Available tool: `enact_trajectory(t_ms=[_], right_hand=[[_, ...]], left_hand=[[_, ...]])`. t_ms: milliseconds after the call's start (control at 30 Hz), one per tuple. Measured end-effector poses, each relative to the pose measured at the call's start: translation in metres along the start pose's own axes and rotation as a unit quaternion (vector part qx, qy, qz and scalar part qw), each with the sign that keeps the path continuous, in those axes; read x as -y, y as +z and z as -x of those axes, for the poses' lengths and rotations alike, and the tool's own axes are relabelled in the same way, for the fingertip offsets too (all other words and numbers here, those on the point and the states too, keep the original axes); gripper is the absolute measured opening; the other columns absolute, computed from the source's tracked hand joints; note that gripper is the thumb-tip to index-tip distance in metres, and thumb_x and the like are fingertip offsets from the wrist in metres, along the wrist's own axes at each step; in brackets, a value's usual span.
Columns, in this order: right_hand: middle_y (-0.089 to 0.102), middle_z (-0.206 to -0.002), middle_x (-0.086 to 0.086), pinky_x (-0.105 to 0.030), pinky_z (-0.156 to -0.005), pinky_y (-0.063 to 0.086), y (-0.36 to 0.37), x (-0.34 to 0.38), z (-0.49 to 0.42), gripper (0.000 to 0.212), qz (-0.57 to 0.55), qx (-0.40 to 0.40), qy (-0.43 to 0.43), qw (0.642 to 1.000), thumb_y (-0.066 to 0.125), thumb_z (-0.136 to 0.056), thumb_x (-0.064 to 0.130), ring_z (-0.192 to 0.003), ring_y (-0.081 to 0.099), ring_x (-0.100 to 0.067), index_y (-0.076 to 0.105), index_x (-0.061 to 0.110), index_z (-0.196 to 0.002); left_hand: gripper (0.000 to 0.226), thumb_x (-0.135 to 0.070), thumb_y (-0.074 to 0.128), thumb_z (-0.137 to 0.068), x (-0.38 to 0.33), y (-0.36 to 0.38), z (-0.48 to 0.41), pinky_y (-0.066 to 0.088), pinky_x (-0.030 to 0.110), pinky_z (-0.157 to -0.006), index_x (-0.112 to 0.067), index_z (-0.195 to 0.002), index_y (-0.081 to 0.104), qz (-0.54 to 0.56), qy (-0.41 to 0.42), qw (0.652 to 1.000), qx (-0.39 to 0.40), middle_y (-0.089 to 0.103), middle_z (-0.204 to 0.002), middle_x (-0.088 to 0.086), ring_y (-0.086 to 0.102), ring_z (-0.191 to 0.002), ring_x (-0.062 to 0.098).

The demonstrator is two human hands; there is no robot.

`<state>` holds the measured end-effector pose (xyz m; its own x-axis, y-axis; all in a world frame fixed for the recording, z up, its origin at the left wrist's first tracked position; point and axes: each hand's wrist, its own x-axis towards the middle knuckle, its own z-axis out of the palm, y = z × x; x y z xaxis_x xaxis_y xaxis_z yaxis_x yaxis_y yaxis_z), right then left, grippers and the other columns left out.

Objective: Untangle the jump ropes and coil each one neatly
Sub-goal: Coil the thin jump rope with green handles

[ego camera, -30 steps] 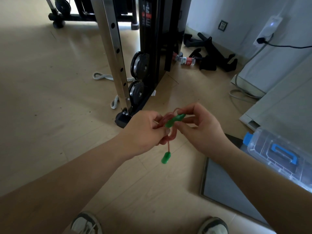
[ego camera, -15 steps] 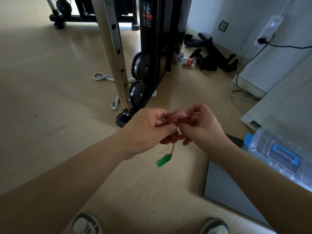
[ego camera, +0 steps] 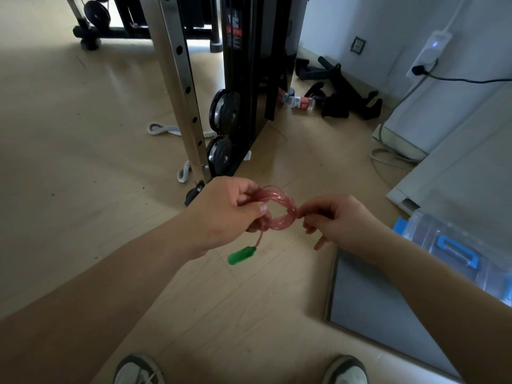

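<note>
Coiling seems nearly done: left fingers [ego camera: 257, 207] clench the coil [ego camera: 282, 202], right fingers [ego camera: 306, 211] pinch it; handle [ego camera: 241, 255] dangling below them needs tucking.

Light is shining on a pale wooden floor [ego camera: 83, 134]. A black weight machine [ego camera: 249, 65] with a steel post [ego camera: 177, 79] is standing near a white wall [ego camera: 346, 18], where a power strip [ego camera: 430, 51] is hanging. A grey mat [ego camera: 374, 309] is lying at the right.

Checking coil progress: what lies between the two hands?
Head view: the pink rope coil, held by left hand and right hand at opposite sides.
</note>
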<state>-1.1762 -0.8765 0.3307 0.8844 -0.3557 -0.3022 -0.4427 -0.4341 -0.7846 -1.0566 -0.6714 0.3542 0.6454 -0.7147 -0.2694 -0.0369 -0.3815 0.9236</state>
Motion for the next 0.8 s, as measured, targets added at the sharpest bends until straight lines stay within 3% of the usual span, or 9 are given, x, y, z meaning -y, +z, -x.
enact_trajectory(t_ms=[133, 267, 333, 400, 500, 600, 700, 800], right_hand=[[0.073, -0.089, 0.0, -0.028, -0.062, 0.063, 0.011, -0.001, -0.007, 0.029, 0.05, -0.008, 0.002, 0.999, 0.057, -0.099, 0.005, -0.075, 0.073, -0.015, 0.076, 0.027, -0.097], [0.076, -0.093, 0.014, -0.021, -0.067, 0.06, 0.021, 0.003, -0.011, 0.024, 0.016, 0.031, -0.009, 0.999, 0.061, -0.098, 0.008, -0.069, 0.073, -0.006, 0.075, 0.027, -0.101], [0.078, -0.096, 0.012, -0.024, -0.073, 0.059, 0.019, 0.005, -0.015, 0.033, -0.036, 0.078, 0.0, 0.996, 0.061, -0.095, -0.001, -0.079, 0.073, -0.002, 0.072, 0.027, -0.11], [0.079, -0.103, 0.003, -0.034, -0.088, 0.056, 0.016, 0.002, -0.023, 0.054, -0.102, 0.112, 0.011, 0.988, 0.058, -0.086, -0.01, -0.101, 0.072, -0.007, 0.064, 0.026, -0.125], [0.076, -0.109, -0.001, -0.04, -0.092, 0.046, 0.001, -0.001, -0.041, 0.055, -0.167, 0.111, 0.01, 0.98, 0.059, -0.074, 0.01, -0.111, 0.067, -0.018, 0.066, 0.029, -0.126], [0.078, -0.104, 0.001, -0.038, -0.091, 0.043, -0.019, 0.004, -0.051, 0.032, -0.183, 0.085, -0.002, 0.979, 0.056, -0.094, 0.039, -0.102, 0.069, -0.013, 0.07, 0.029, -0.12], [0.079, -0.097, 0.002, -0.048, -0.101, 0.051, -0.047, 0.021, -0.047, 0.033, -0.158, 0.045, -0.001, 0.986, 0.054, -0.1, 0.047, -0.097, 0.073, -0.012, 0.071, 0.021, -0.112], [0.078, -0.098, 0.006, -0.047, -0.096, 0.057, -0.096, 0.052, -0.032, 0.031, -0.118, 0.044, 0.003, 0.992, 0.056, -0.099, 0.047, -0.095, 0.074, -0.01, 0.07, 0.024, -0.114]], left_hand=[[0.016, -0.006, 0.064, -0.099, -0.001, -0.004, -0.001, 0.063, 0.024, -0.072, -0.011, -0.113, 0.07, -0.01, -0.004, 1.0, -0.015, 0.08, -0.084, 0.004, 0.078, -0.078, 0.015], [0.018, -0.009, 0.066, -0.098, 0.007, -0.009, -0.007, 0.064, 0.029, -0.077, -0.014, -0.114, 0.071, -0.019, -0.003, 0.999, -0.037, 0.08, -0.084, 0.001, 0.078, -0.078, 0.013], [0.019, -0.011, 0.068, -0.097, 0.015, -0.007, -0.012, 0.064, 0.032, -0.083, -0.018, -0.114, 0.072, -0.042, 0.008, 0.998, -0.039, 0.08, -0.087, -0.002, 0.078, -0.08, 0.01], [0.022, -0.012, 0.069, -0.096, 0.017, -0.003, -0.022, 0.063, 0.03, -0.086, -0.022, -0.115, 0.074, -0.07, 0.031, 0.996, -0.036, 0.08, -0.091, -0.007, 0.077, -0.082, 0.005], [0.024, -0.012, 0.068, -0.096, 0.014, 0.001, -0.046, 0.06, 0.033, -0.091, -0.025, -0.115, 0.075, -0.085, 0.055, 0.994, -0.028, 0.079, -0.094, -0.011, 0.076, -0.087, 0.005], [0.026, -0.011, 0.068, -0.097, 0.001, 0.005, -0.068, 0.061, 0.039, -0.09, -0.026, -0.116, 0.075, -0.079, 0.043, 0.996, -0.016, 0.079, -0.094, -0.008, 0.076, -0.09, 0.009], [0.027, -0.013, 0.066, -0.098, -0.032, 0.01, -0.081, 0.06, 0.036, -0.092, -0.032, -0.115, 0.074, -0.096, 0.039, 0.995, 0.004, 0.077, -0.096, -0.011, 0.073, -0.093, 0.004], [0.031, -0.014, 0.064, -0.099, -0.094, 0.012, -0.09, 0.058, 0.033, -0.095, -0.031, -0.123, 0.073, -0.111, 0.033, 0.993, 0.021, 0.076, -0.102, -0.013, 0.071, -0.098, 0.0]])
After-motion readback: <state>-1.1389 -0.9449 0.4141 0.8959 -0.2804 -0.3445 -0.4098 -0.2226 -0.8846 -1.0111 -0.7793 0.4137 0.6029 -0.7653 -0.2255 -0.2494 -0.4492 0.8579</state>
